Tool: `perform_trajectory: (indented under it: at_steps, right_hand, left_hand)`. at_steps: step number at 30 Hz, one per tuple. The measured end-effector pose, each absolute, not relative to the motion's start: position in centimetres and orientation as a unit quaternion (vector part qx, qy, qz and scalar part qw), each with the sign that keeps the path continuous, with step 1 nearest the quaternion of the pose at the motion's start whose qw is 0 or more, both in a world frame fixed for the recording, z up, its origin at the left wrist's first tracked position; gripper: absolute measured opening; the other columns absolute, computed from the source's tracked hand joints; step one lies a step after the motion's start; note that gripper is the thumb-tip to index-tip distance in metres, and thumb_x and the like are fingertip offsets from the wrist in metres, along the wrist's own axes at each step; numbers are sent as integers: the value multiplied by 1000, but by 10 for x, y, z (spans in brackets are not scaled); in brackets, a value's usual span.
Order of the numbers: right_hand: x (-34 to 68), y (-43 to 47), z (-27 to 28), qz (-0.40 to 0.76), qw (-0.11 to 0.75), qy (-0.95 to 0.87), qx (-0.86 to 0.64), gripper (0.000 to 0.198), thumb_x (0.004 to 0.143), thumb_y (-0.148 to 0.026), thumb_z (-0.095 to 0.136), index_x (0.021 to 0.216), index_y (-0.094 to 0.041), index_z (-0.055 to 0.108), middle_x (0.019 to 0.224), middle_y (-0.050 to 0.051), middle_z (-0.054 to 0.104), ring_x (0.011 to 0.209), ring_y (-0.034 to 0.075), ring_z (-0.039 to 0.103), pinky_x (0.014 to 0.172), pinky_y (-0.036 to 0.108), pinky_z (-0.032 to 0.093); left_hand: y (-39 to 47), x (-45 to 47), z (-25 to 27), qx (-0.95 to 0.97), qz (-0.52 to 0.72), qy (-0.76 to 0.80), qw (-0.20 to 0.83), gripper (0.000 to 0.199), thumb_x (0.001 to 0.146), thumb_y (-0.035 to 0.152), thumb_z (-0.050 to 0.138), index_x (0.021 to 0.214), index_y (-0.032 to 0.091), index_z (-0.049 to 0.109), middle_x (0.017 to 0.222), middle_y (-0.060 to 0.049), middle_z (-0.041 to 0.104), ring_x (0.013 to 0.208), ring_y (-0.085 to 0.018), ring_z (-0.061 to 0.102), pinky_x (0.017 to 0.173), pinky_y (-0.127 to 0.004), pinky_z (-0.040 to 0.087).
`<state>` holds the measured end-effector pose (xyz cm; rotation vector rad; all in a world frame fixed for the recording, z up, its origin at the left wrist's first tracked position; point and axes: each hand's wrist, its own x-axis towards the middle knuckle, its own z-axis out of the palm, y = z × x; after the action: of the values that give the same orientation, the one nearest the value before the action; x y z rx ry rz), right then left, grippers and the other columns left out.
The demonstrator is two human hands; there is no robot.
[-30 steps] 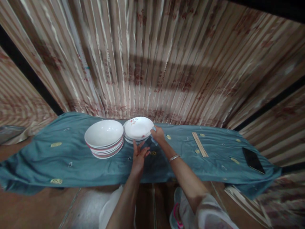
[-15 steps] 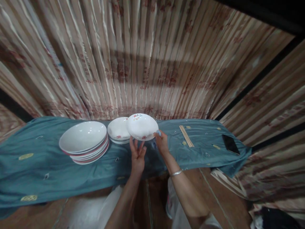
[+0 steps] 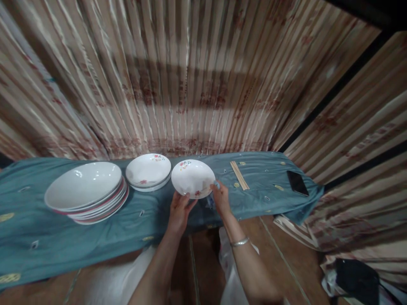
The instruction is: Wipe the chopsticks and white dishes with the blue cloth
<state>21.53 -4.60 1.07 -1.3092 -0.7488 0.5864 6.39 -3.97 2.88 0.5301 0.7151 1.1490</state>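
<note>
A white plate (image 3: 192,178) with small flowers on its rim is held over the cloth, tilted slightly toward me. My left hand (image 3: 179,208) grips its near left edge, the fingers partly hidden beneath it. At the near right rim, my right hand (image 3: 220,197) pinches the plate between thumb and fingers; a bluish band shows on one finger. Just left of it stands a short stack of similar flowered plates (image 3: 148,171). Farther left is a taller stack of large white bowls (image 3: 84,186) with reddish rims, leaning a little.
A green-blue cloth (image 3: 254,203) covers the long table. Wooden chopsticks (image 3: 239,175) lie right of the plate, with a black phone (image 3: 297,183) near the right end. A pleated curtain (image 3: 178,84) hangs behind. A dark bag (image 3: 358,279) sits at lower right.
The plate has come lower and nearer, from overlapping the short stack to beside it. My left hand's spread fingers have closed on its edge. The view has shifted right.
</note>
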Motion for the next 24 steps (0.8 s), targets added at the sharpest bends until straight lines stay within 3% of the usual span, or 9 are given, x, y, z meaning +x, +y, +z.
perform_trajectory:
  at_steps: [3, 8, 13, 15, 18, 21, 24]
  right_hand:
    - [225, -47, 8, 244, 648, -376, -616, 36, 74, -48, 59, 86, -16, 70, 76, 3, 70, 71, 18, 61, 68, 30, 48]
    - [256, -53, 12, 150, 567, -359, -726, 48, 74, -55, 60, 104, -19, 69, 99, 9, 72, 97, 25, 63, 84, 34, 48]
    - [271, -57, 24, 201, 647, -300, -672, 55, 75, -49, 62, 121, -20, 61, 102, 5, 71, 98, 22, 64, 90, 35, 49]
    - [267, -55, 29, 236, 679, -295, -629, 55, 78, -50, 61, 125, -21, 59, 113, 6, 69, 105, 22, 63, 94, 35, 48]
    - [257, -47, 30, 267, 651, -351, -618, 62, 81, -55, 59, 134, -23, 52, 133, 7, 59, 120, 24, 57, 99, 37, 47]
    - [252, -43, 26, 206, 586, -438, -649, 69, 81, -55, 60, 140, -22, 46, 145, 11, 47, 127, 26, 51, 101, 42, 45]
    - [250, -46, 22, 111, 550, -497, -662, 57, 87, -48, 53, 137, -20, 49, 143, 14, 49, 128, 27, 50, 103, 46, 44]
  left_hand:
    - [-38, 65, 28, 253, 521, 331, 745, 47, 57, 24, 82, 99, 20, 61, 99, -3, 71, 105, -28, 65, 95, -53, 49]
    - [-34, 63, 27, 265, 520, 372, 722, 51, 54, 24, 82, 99, 19, 59, 89, -1, 70, 94, -26, 67, 88, -52, 53]
    - [-36, 61, 25, 283, 499, 397, 717, 52, 52, 22, 80, 99, 18, 57, 87, -1, 67, 86, -23, 68, 82, -49, 57]
    - [-40, 60, 24, 294, 485, 402, 719, 52, 52, 22, 79, 99, 18, 57, 88, -2, 67, 84, -22, 68, 79, -47, 58]
    - [-45, 59, 24, 309, 462, 404, 726, 51, 52, 22, 78, 98, 16, 58, 86, -2, 68, 79, -20, 67, 74, -43, 59]
    - [-48, 56, 22, 320, 440, 402, 737, 50, 52, 24, 78, 97, 15, 58, 80, -2, 68, 74, -19, 67, 72, -42, 59]
    - [-48, 53, 21, 317, 433, 408, 738, 57, 52, 24, 79, 103, 14, 58, 80, -2, 69, 75, -20, 67, 73, -42, 59]
